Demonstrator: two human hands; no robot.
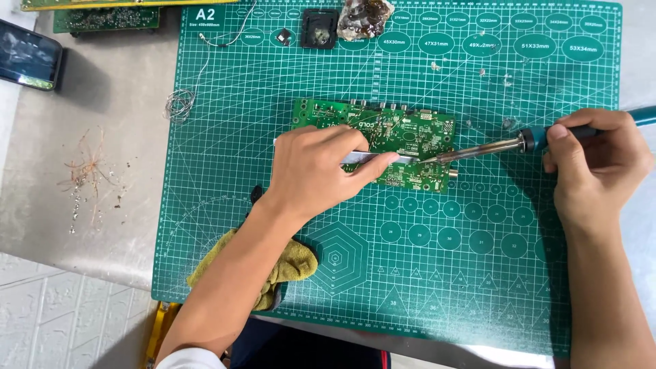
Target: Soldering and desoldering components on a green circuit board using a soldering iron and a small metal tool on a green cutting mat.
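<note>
A green circuit board lies flat on a green cutting mat. My left hand rests over the board's near left part and pinches metal tweezers whose tips point right along the board. My right hand grips the blue handle of a soldering iron. The iron's metal tip reaches left and touches the board close to the tweezer tips.
A yellow cloth lies under my left forearm. A coil of thin wire sits at the mat's left edge. At the top are a small black holder, a brownish lump and another board. A dark phone lies far left.
</note>
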